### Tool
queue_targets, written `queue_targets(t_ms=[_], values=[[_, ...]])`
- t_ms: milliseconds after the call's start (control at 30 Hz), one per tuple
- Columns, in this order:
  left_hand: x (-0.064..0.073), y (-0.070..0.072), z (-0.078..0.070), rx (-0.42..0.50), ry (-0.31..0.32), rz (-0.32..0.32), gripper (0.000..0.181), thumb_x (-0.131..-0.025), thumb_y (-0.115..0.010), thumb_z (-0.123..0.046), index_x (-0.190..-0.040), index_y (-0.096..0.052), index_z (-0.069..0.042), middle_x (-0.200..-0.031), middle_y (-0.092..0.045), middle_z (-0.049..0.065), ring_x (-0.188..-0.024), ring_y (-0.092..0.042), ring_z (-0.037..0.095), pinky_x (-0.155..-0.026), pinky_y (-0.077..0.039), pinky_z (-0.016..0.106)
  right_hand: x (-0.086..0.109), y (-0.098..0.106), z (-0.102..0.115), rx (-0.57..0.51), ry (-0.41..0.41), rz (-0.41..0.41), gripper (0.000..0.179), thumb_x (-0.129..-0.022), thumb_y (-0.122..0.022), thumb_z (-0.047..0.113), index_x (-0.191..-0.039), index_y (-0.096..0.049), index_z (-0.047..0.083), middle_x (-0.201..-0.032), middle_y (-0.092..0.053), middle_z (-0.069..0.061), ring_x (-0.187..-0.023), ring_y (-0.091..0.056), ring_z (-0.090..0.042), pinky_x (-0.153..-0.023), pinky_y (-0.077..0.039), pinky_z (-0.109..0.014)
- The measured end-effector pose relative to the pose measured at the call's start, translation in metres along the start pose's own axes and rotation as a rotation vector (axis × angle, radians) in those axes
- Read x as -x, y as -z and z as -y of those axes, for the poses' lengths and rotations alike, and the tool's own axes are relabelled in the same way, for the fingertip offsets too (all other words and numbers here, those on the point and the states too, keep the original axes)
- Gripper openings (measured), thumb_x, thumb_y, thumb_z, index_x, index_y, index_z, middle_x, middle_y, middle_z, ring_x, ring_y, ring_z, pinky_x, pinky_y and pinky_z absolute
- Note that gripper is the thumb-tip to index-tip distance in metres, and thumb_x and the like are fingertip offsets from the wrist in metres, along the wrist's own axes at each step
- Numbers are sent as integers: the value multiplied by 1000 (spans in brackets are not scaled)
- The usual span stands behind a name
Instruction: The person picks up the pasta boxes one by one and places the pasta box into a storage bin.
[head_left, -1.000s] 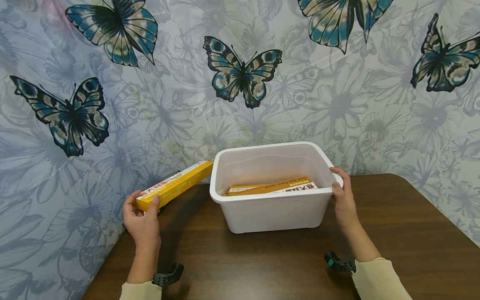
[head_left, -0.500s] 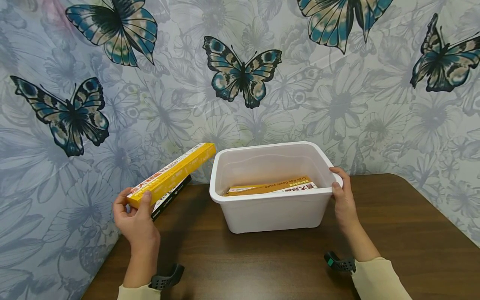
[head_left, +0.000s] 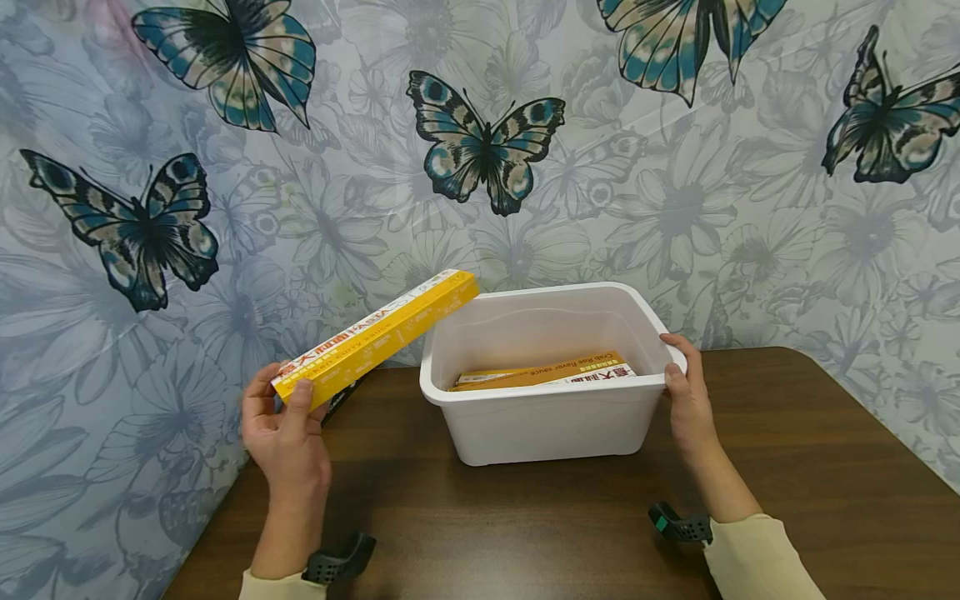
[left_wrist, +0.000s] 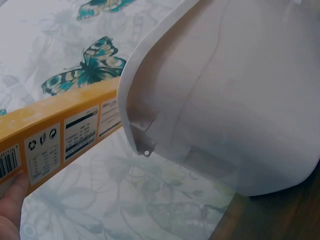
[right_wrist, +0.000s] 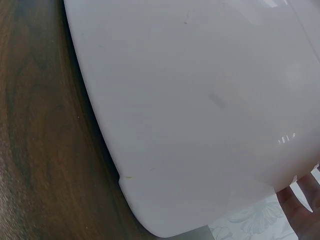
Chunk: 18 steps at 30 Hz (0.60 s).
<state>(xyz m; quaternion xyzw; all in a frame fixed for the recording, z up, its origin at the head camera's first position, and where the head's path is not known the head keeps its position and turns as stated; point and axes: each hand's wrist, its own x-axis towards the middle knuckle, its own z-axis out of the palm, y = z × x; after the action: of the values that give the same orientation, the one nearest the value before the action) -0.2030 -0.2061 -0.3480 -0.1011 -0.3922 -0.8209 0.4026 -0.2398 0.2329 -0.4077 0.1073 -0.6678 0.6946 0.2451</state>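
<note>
My left hand (head_left: 288, 442) grips the near end of a long yellow box (head_left: 378, 333) with red lettering on its white top. The box slants up to the right, its far end overlapping the left rim of a white plastic tub (head_left: 551, 425) in the head view. A barcode and printed panels show on the side of the yellow box (left_wrist: 55, 135) in the left wrist view. My right hand (head_left: 686, 396) pinches the tub's right rim, thumb in front. Inside the tub lie orange-yellow boxes (head_left: 543, 372), one printed "Crab Roe flavor sauce".
A dark box (head_left: 341, 402) lies partly hidden behind my left hand and the yellow box. The tub stands on a brown wooden table (head_left: 510, 533). Behind the table hangs a backdrop (head_left: 337, 208) with flowers and butterflies.
The left hand first lifts the yellow box higher, then carries it right, so its far end now reaches over the tub's left rim. The right hand and tub stay put.
</note>
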Motion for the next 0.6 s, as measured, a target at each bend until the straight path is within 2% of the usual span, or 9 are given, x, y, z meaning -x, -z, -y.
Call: queue_targets(t_ms=[200,300,433,600], values=[[5,-3,6,37,53,102,40,-88,-58,18,-127,-53,7,-119,-47,16,-95,-65,20,-70,-61,26,-1,-1,0,-1,-9,-8,49,-102,-36,26,-149,-37,15,-140,-42,4,-123,-43,-16,-91,-38,-24],[6,-3,9,14,86,136,42,-88,-58,18,-128,-53,6,-117,-46,14,-89,-64,17,-65,-58,20,-1,0,0,-2,-5,-8,48,-102,-36,26,-149,-37,15,-140,-42,4,-122,-43,-17,-90,-39,-23],[7,-2,13,-51,138,145,47,-88,-58,17,-133,-50,4,-115,-47,12,-86,-62,13,-60,-53,15,0,0,-1,-3,2,-1,49,-102,-36,27,-149,-37,15,-142,-41,4,-124,-43,-16,-91,-39,-23],[9,-5,16,-87,181,137,56,-89,-57,18,-140,-42,-1,-118,-46,8,-89,-59,11,-61,-52,14,0,0,-1,-9,-2,-2,49,-102,-37,29,-149,-37,16,-141,-41,5,-123,-43,-16,-91,-38,-23]])
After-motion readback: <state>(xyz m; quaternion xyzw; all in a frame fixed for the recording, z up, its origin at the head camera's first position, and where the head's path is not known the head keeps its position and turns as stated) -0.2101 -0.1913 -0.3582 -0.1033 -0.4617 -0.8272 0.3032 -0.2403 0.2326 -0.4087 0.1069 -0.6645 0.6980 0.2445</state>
